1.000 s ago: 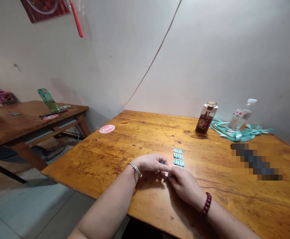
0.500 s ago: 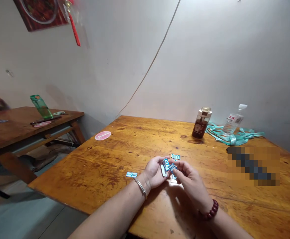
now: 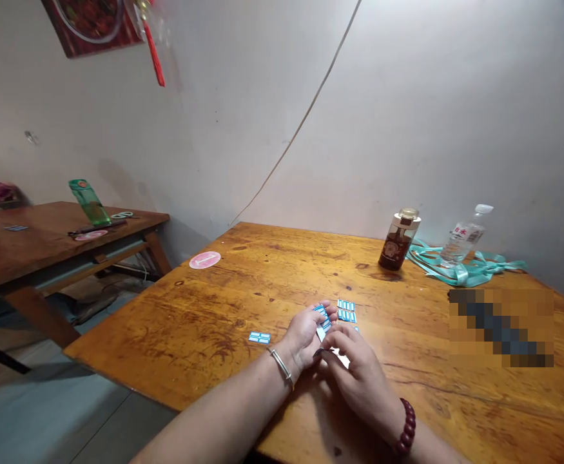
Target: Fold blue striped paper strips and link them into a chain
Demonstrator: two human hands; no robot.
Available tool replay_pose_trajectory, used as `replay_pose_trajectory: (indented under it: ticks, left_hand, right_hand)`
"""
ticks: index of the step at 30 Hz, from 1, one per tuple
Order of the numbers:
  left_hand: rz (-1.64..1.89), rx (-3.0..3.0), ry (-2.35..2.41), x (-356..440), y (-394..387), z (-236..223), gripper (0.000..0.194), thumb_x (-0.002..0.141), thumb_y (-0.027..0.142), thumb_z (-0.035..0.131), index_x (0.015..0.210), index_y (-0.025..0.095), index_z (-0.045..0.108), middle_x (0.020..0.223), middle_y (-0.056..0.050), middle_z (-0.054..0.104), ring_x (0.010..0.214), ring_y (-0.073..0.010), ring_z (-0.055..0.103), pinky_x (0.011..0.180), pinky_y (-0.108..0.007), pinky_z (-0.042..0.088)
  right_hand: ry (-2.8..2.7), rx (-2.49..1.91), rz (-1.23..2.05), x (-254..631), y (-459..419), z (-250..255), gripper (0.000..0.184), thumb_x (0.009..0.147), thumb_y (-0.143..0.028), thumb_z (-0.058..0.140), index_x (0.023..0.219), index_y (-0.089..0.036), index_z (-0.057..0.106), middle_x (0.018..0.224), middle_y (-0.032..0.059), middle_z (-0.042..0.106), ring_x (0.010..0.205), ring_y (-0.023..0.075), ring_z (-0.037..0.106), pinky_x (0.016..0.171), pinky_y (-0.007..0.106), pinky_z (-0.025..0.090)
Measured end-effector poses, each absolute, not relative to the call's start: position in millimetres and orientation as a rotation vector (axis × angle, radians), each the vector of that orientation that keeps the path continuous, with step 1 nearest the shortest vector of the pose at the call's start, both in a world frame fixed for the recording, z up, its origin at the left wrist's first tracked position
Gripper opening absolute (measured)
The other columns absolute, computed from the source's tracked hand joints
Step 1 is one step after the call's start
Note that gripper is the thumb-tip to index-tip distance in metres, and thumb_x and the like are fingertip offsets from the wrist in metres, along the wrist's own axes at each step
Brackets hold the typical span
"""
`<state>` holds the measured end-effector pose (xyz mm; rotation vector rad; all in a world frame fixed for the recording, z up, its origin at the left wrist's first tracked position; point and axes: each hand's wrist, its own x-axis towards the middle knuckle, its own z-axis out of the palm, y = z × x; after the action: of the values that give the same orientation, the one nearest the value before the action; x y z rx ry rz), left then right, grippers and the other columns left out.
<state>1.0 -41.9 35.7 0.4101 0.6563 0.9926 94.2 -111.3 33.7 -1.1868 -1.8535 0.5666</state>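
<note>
The left hand (image 3: 305,335) curls closed around a small bunch of blue-and-white printed strips (image 3: 323,317), holding them against its fingers. The right hand (image 3: 359,380) sits just below, its fingers (image 3: 342,336) bent in over a pale backing sheet (image 3: 340,356); I cannot tell whether they pinch that sheet or only touch it. Both hands are low over a wooden worktop (image 3: 272,264). Rows of matching strips (image 3: 346,310) lie just beside the fingertips, while a lone strip (image 3: 259,338) lies near the left wrist and its silver bangle (image 3: 282,367). Pieces this small and light could slip from the bunch if the hold loosens. A careless shift of the right hand could knock the nearby rows out of line, and the left wrist could brush the lone strip aside.
</note>
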Motion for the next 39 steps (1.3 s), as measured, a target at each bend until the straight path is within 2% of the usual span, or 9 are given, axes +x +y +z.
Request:
replay_pose_trajectory:
  ticks: [3,8,14,20,26,30,35,39]
  left_hand:
    - [1.0,0.416,0.659,3,-44,35,0.034,0.058,-0.006,0.038,0.084,0.014,0.047,0.071,-0.003,0.053,0.061,-0.0096,0.054,0.058,-0.02,0.043]
    - [0.981,0.405,0.618,3,-42,29,0.032,0.06,-0.005,0.039,0.085,0.014,0.048,0.071,-0.003,0.053,0.061,-0.01,0.054,0.06,-0.022,0.043]
    - [0.85,0.302,0.533,3,-41,28,0.007,0.068,0.017,0.051,0.074,0.012,0.05,0.065,-0.002,0.053,0.058,-0.0108,0.053,0.059,-0.023,0.042]
    - [0.828,0.342,0.441,3,-43,29,0.01,0.069,0.021,0.052,0.074,0.012,0.052,0.062,-0.001,0.053,0.056,-0.0098,0.051,0.058,-0.022,0.04]
    - [0.838,0.341,0.397,2,-43,30,0.011,0.071,0.02,0.049,0.077,0.011,0.052,0.068,-0.003,0.055,0.059,-0.0086,0.051,0.06,-0.021,0.04]
    - [0.786,0.366,0.417,1,-43,29,0.014,0.071,0.019,0.047,0.081,0.01,0.053,0.069,-0.004,0.056,0.058,-0.01,0.052,0.053,-0.02,0.039]
    - [0.787,0.407,0.423,1,-42,25,0.015,0.07,0.018,0.046,0.079,0.009,0.054,0.068,-0.006,0.057,0.059,-0.0139,0.054,0.053,-0.025,0.042]
    - [0.799,0.383,0.519,0,-41,25,0.018,0.071,0.022,0.05,0.081,0.008,0.054,0.068,-0.006,0.057,0.056,-0.0101,0.053,0.05,-0.02,0.043]
  right_hand:
    - [-1.855,-1.217,0.503,96,-107,30,0.014,0.077,-0.013,0.041,0.071,-0.02,0.051,0.086,0.004,0.051,0.082,0.0157,0.047,0.072,0.026,0.038]
    - [-1.852,-1.261,0.448,101,-105,29,0.014,0.078,-0.015,0.04,0.069,-0.02,0.049,0.077,0.0036,0.052,0.073,0.0158,0.048,0.065,0.026,0.038]
    - [-1.794,-1.243,0.661,101,-109,35,0.012,0.079,-0.02,0.04,0.072,-0.019,0.05,0.068,0.0001,0.052,0.061,0.0123,0.047,0.056,0.023,0.037]
    - [-1.83,-1.22,0.548,96,-107,30,0.011,0.077,-0.015,0.042,0.07,-0.019,0.05,0.082,0.0031,0.053,0.077,0.0151,0.048,0.068,0.026,0.038]
    - [-1.798,-1.293,0.506,100,-106,28,0.012,0.078,-0.021,0.042,0.074,-0.019,0.053,0.078,0.0039,0.055,0.072,0.016,0.049,0.065,0.027,0.038]
    - [-1.585,-1.253,0.725,106,-101,28,0.014,0.078,-0.026,0.044,0.076,-0.018,0.056,0.075,0.0032,0.057,0.069,0.0149,0.051,0.063,0.026,0.039]
    - [-1.207,-1.141,1.094,114,-91,25,0.019,0.074,-0.032,0.051,0.078,-0.016,0.058,0.075,0.003,0.058,0.065,0.0126,0.051,0.06,0.024,0.041]
    - [-1.03,-1.124,1.144,120,-87,23,0.019,0.068,-0.033,0.057,0.076,-0.015,0.06,0.071,0.0019,0.058,0.061,0.0108,0.05,0.059,0.023,0.041]
